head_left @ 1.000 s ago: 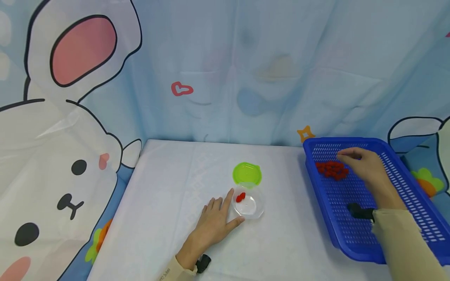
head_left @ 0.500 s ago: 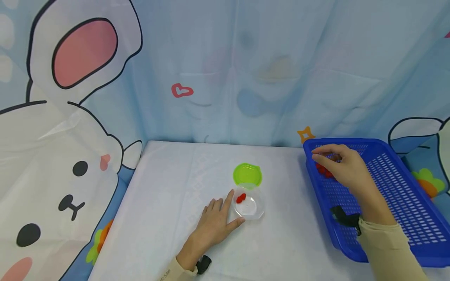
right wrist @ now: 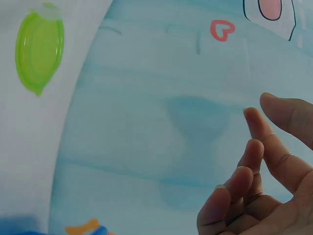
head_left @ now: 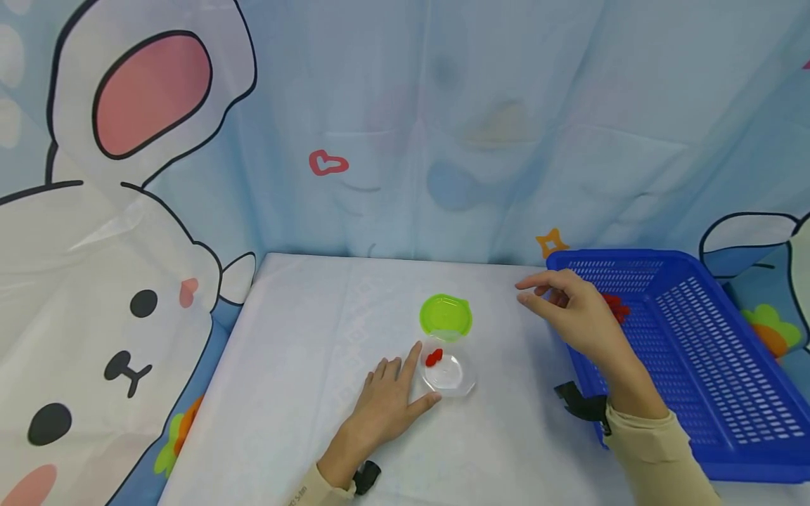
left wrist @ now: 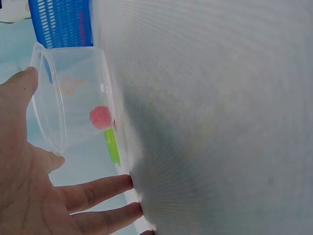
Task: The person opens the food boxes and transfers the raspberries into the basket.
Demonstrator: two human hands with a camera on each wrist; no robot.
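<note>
A clear plastic cup (head_left: 451,383) stands upright on the white-covered table, with red raspberries (head_left: 433,358) at its bottom; one raspberry (left wrist: 100,117) shows through its wall in the left wrist view. My left hand (head_left: 382,407) touches the cup's rim from the near left, thumb and index finger straight and spread along it. Over the table, just left of the blue basket, my right hand (head_left: 569,313) hangs in the air. Its fingers are loosely bent; a small gap separates thumb and index fingertips in the right wrist view, and nothing shows between them.
Just behind the cup lies a bright green lid (head_left: 446,314). The blue plastic basket (head_left: 747,472) stands at the right, with more raspberries (head_left: 615,306) at its far left, partly hidden by my right hand. A printed curtain (head_left: 392,211) hangs behind the table.
My right hand has moved left from above the raspberries in the basket, past the basket's left rim, to over the table. My left hand, the cup and the lid stay put.
</note>
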